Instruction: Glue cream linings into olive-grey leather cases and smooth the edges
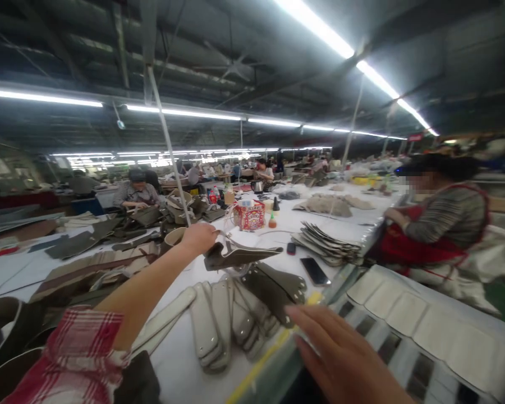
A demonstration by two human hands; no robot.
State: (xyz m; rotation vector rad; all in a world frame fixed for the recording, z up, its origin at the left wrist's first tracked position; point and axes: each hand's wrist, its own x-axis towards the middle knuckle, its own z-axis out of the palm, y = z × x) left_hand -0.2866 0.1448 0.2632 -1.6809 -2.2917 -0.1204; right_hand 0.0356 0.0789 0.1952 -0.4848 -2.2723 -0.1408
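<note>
Worktable [174, 365]: grey piece [242, 255] pinched in left hand [198, 238].

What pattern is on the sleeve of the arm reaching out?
The sleeve is red and white checked, as the head view shows.

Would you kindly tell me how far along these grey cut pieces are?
Done, it seems: pale pieces lie fanned on the table, and pale panels sit on the belt. In hand: the left hand holds one grey piece up; the right hand hovers open. Left: dark pieces beside the fan and a stack further back.
</note>
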